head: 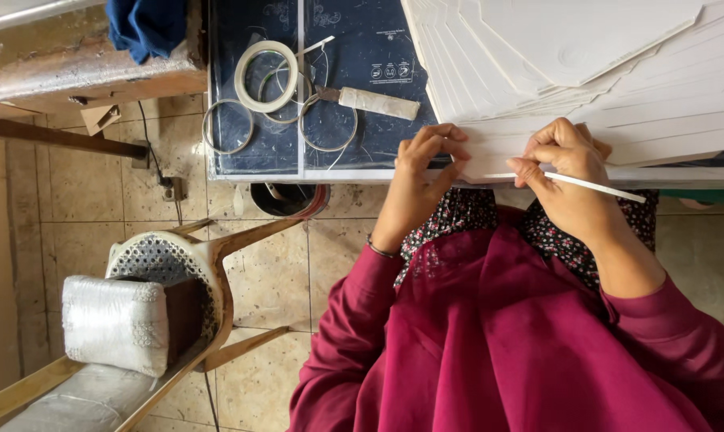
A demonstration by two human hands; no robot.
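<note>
Dark blue work surface (pixel 362 48) above tiled floor. Fanned stack of white card sheets (pixel 586 72) lies at surface edge. Left hand (pixel 422 172) presses curled fingers on sheet's near edge; right hand (pixel 566 172) pinches thin white strip (pixel 602 188). Strip looks only partly laid along edge; most sheets apparently untouched. Tape rolls (pixel 266 76) idle nearby.

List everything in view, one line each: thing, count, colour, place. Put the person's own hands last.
card sheets: a fanned stack, white, table's right
cutting mat: one, dark blue, table's left
tape rolls: several, white and clear, on the mat
knife: one, wrapped handle, on the mat
cloth: one, blue, upper left bench
chair: one, wooden, on the floor
left hand: presses the sheets' edge
right hand: holds a thin white stick
</note>
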